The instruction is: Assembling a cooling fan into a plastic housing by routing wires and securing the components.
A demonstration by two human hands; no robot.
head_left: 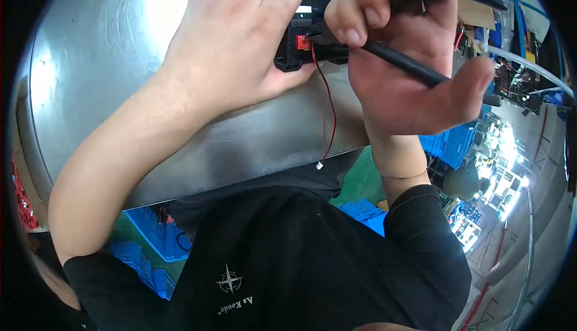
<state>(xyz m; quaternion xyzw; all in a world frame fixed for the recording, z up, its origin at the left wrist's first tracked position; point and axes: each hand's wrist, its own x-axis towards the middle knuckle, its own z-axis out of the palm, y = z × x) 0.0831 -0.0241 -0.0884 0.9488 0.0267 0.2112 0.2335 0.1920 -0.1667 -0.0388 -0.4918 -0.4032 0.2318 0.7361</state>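
My left hand (240, 36) lies over a black plastic housing (293, 60) on the metal table, its fingers closed around the far side. A small red part (302, 42) sits in the housing. From it a thin red-and-black wire (330, 106) runs toward me and hangs over the table edge, ending in a small white connector (319, 165). My right hand (402, 60) is closed on black-handled pliers (412, 66), the two handles spread apart across the fingers and palm. The pliers' head is beside the red part; my fingers partly hide it, and whether it touches is unclear.
The shiny metal table (108, 72) has its near edge just before my body. Below it are blue plastic crates (159, 235), with more blue bins (448, 145) at the right. Cluttered shelves and cables (520, 72) stand farther right.
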